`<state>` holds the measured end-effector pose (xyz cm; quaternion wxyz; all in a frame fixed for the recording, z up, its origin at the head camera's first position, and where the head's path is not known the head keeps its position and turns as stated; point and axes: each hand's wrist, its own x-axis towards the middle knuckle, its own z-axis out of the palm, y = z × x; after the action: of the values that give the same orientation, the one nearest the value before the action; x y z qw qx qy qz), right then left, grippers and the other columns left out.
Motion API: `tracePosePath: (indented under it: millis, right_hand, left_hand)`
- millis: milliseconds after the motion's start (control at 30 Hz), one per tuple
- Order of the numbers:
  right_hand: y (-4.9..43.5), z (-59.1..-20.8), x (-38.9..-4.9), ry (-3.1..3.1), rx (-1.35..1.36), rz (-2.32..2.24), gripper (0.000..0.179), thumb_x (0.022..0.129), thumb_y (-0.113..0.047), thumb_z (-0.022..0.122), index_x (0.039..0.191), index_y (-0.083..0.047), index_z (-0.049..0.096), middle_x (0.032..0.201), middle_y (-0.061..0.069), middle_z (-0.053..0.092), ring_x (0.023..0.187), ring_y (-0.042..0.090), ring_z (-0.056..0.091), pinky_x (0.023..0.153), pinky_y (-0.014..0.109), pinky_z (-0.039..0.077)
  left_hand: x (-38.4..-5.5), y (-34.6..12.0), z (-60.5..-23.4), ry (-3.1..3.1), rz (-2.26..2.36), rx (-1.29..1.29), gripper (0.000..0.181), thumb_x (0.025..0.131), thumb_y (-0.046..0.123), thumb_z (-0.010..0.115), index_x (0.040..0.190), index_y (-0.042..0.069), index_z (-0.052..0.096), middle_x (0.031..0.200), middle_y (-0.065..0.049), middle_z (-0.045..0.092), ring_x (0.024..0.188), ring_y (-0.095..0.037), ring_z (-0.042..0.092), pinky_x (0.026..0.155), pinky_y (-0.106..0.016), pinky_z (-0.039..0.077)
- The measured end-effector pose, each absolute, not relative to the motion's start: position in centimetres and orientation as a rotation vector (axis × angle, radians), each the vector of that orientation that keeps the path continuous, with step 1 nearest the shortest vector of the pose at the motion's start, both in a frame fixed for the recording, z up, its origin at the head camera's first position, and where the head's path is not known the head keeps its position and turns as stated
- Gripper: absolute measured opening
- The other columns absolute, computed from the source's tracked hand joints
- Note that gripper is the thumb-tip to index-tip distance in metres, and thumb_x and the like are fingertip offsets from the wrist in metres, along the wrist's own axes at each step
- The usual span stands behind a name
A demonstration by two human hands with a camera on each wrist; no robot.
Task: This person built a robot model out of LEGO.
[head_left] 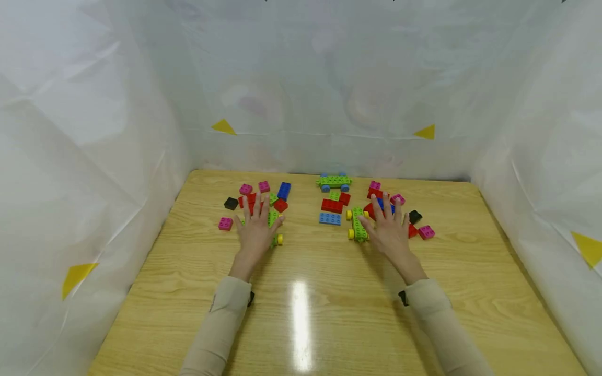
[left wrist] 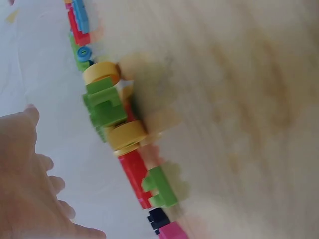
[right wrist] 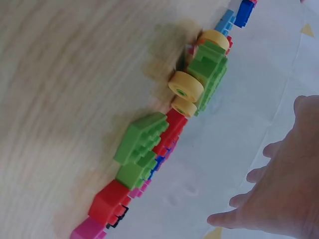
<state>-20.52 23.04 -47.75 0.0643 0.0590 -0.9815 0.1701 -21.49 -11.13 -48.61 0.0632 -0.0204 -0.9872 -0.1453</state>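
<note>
white sheeting [head_left: 301,94] around wooden table [head_left: 352,313]

a wood-grained table [head_left: 348,324] with white sheeting [head_left: 301,78] on three sides, yellow triangular patches [head_left: 427,132] on it

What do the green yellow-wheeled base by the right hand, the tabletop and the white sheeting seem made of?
Green base: probably hard plastic, smooth, going by its even colour and regular moulded studs.
Tabletop: glossy wood or wood-look laminate; grain shows, with a bright reflection.
White sheeting: perhaps thin plastic or paper, faintly sheeny, judging by its creases; which, I can't tell.
</note>
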Motion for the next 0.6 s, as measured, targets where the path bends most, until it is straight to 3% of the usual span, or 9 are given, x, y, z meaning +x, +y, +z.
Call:
tracePosePath:
  millis: [267,600]
  right_hand:
    - [23.10,-47.74,-20.40,-2.956,0.185,0.557,0.073,0.098,-0.060,0.034,0.156,-0.022,0.010,0.161,0.009,-0.008,0.143,0.045,-0.009,0.105,0.072,-0.001]
    - [22.81,-47.56,-20.10,-2.891,0.233,0.575,0.073,0.098,-0.056,0.040,0.156,-0.019,0.015,0.161,0.008,-0.006,0.143,0.045,-0.006,0.105,0.072,-0.001]
  left_hand:
    - [-21.42,-11.48,-48.05,-2.989,-0.468,-0.054,0.079,0.096,0.063,0.035,0.155,0.027,-0.003,0.160,0.005,-0.014,0.143,-0.028,-0.022,0.106,-0.071,0.007]
    - [-21.35,-11.59,-47.74,-2.962,-0.494,-0.077,0.079,0.096,0.059,0.043,0.156,0.026,0.002,0.161,0.001,-0.008,0.144,-0.029,-0.018,0.105,-0.072,0.007]
